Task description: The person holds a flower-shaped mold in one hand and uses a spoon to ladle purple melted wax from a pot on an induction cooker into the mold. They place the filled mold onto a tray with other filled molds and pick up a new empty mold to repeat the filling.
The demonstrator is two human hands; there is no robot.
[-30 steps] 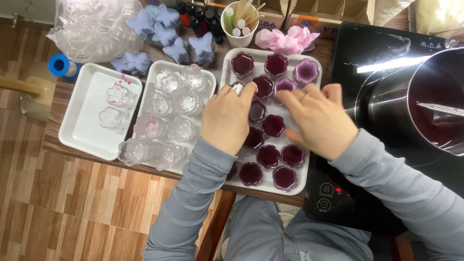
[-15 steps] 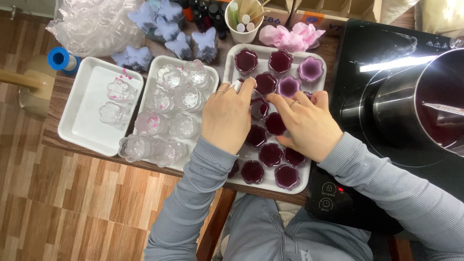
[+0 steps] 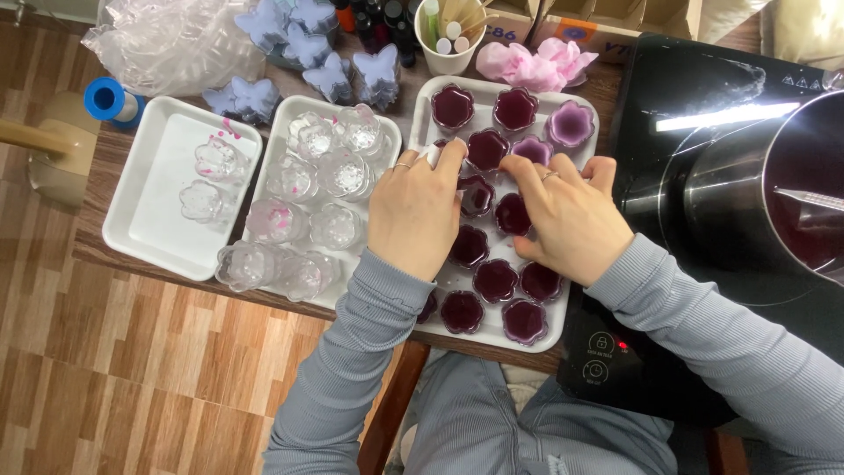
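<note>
Left fingers: the fingertips (image 3: 450, 157) of the left hand (image 3: 413, 211) are pressing together onto a small flower-shaped clear plastic cup filled with dark purple liquid (image 3: 475, 193); whether they are truly clamping its rim, I cannot tell, as the hand is covering the contact.
Right fingers: the fingers (image 3: 527, 171) of the right hand (image 3: 571, 215) are lying slightly spread and curled down over the same cluster of filled cups, touching or just above them; the grip itself is hidden.
Object location: the handled cup is sitting in the middle rows of the white rectangular tray of purple-filled cups (image 3: 563, 339), between both hands.
Neighbouring cups: a paler lilac filled cup (image 3: 570, 124) is standing at the tray's far right corner; darker ones are filling the near rows.
Step in hand: judged as seating or adjusting one filled cup among its neighbours, both hands working together.
Next move calls for: in my judgement, a level, gentle touch, since the cups are full and packed touching one another.
Left of tray: a second white tray of empty clear flower-shaped cups (image 3: 286, 123) and a third, mostly bare white tray (image 3: 149, 202) are lying side by side.
Right of tray: a stainless steel pot holding dark purple liquid (image 3: 782, 185) is standing on a black induction hob (image 3: 668, 88).
Far edge: pale blue butterfly-shaped pieces (image 3: 308, 53) are piling beside a crumpled clear plastic bag (image 3: 167, 44).
</note>
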